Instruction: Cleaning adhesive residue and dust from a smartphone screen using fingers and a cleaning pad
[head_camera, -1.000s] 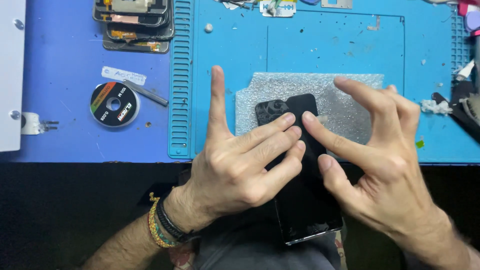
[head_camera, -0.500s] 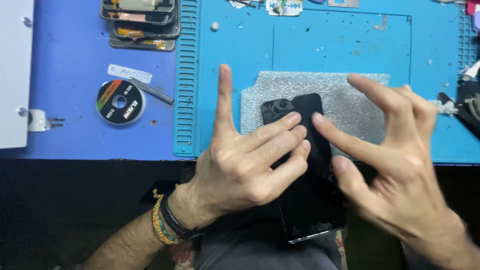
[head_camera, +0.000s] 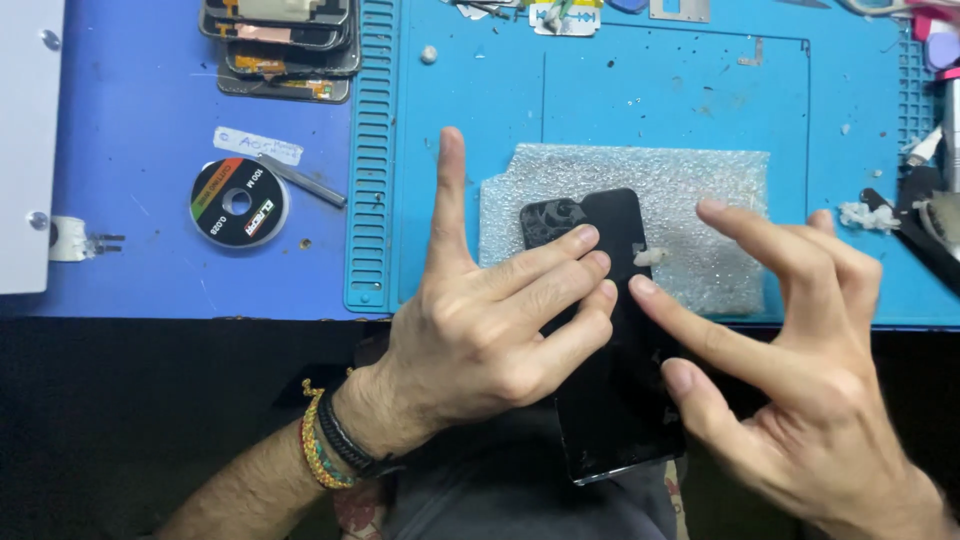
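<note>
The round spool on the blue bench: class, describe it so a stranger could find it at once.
Start at the blue silicone work mat and move left past its ribbed edge onto the plain blue bench top. There, below a stack of phone frames and beside a small white label, lies the spool. It is the only round thing there: a flat black disc with a coloured wedge and a centre hole.

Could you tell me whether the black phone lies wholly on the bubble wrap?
No, the black phone rests only its top end on the bubble wrap; its lower end overhangs the table edge.

Both hands (head_camera: 480, 330) (head_camera: 800, 370) on a black phone (head_camera: 610, 330) over bubble wrap (head_camera: 700, 200).
</note>
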